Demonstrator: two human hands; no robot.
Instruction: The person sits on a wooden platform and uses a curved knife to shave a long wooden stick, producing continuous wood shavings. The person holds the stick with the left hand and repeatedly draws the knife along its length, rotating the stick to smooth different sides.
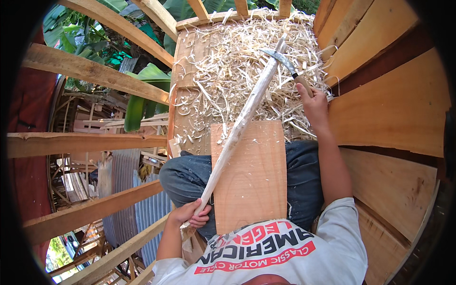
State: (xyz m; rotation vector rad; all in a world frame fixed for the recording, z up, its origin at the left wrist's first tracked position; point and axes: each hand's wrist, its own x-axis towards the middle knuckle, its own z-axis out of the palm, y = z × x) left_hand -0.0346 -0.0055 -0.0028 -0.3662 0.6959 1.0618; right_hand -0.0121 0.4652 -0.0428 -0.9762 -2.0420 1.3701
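Note:
A long pale wooden pole (241,124), stripped of bark, slants from near my left hip up to the far right. My left hand (191,213) is closed round its near end. Out by the far end, my right hand (313,99) grips the wooden handle of a sickle (283,61). The sickle's curved metal blade lies across the pole close to its tip; whether it cuts into the wood I cannot tell. Beneath the pole, a flat wooden board (256,175) rests across my lap, with a few shavings on it.
Curly wood shavings (232,61) cover much of the plank floor (190,102) ahead. Wooden rails (95,142) with gaps run along the left side. To the right stands a wall of broad planks (389,104). Banana leaves (142,104) and corrugated metal sheets (152,209) show beyond the rails.

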